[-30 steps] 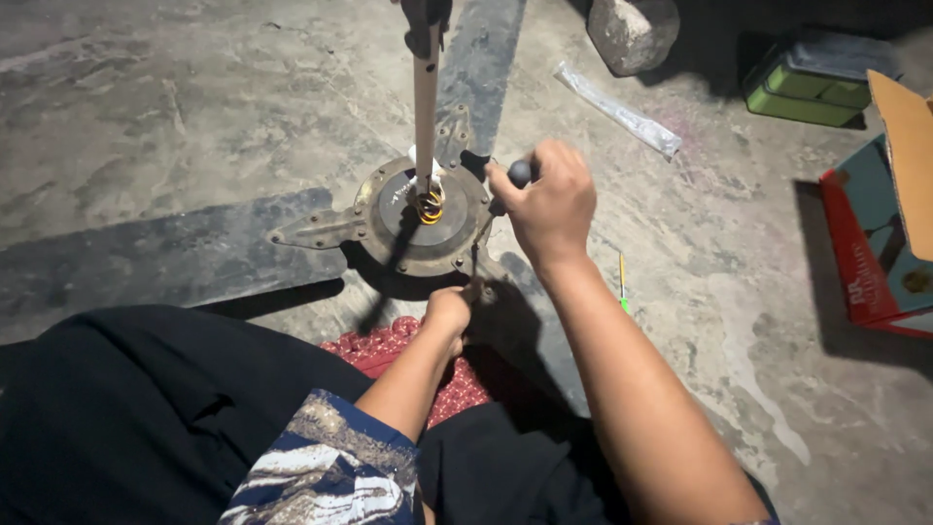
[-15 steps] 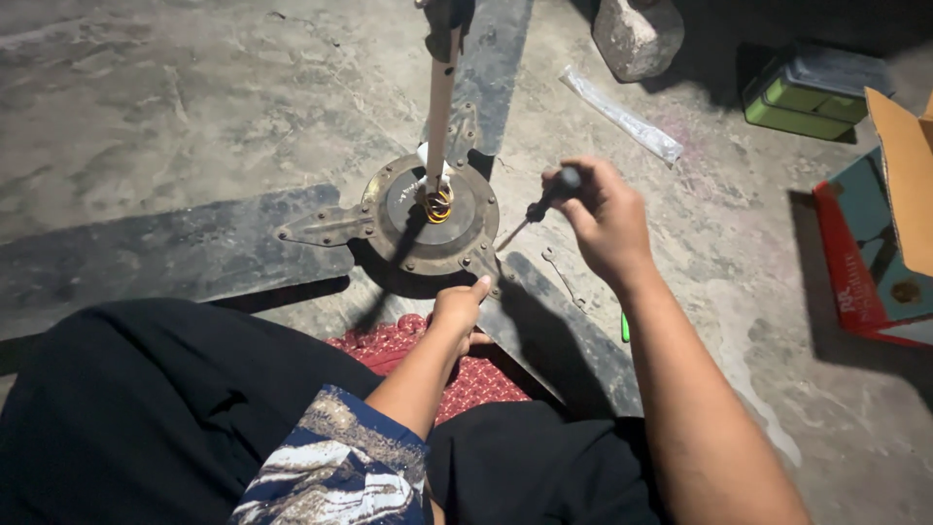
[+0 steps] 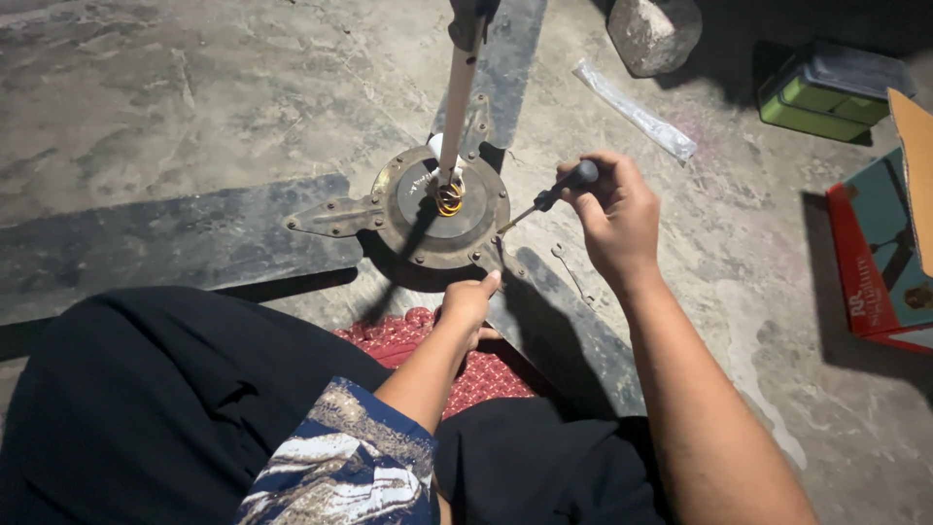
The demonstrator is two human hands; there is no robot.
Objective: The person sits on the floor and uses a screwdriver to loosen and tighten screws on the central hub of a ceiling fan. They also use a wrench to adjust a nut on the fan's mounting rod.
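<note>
A ceiling fan lies on the concrete floor, its round rusty motor hub (image 3: 442, 216) facing up with a pale down rod (image 3: 457, 97) rising from the middle. Dark blades spread left (image 3: 165, 243), up (image 3: 505, 58) and toward me (image 3: 573, 340). My right hand (image 3: 612, 219) grips a black-handled screwdriver (image 3: 554, 192) whose tip meets the hub's right edge. My left hand (image 3: 468, 303) rests at the hub's near rim, thumb on the blade bracket, holding nothing that I can see.
A red patterned cloth (image 3: 457, 365) lies under my legs. A small spanner (image 3: 569, 267) lies beside the near blade. A stone (image 3: 653, 31), a clear plastic sleeve (image 3: 637, 112), a green box (image 3: 826, 97) and a red-and-teal carton (image 3: 889, 262) sit at the right.
My right hand has drawn back from above the hub to its right side, and the screwdriver now points at the hub's edge. My left hand has stayed at the near rim.
</note>
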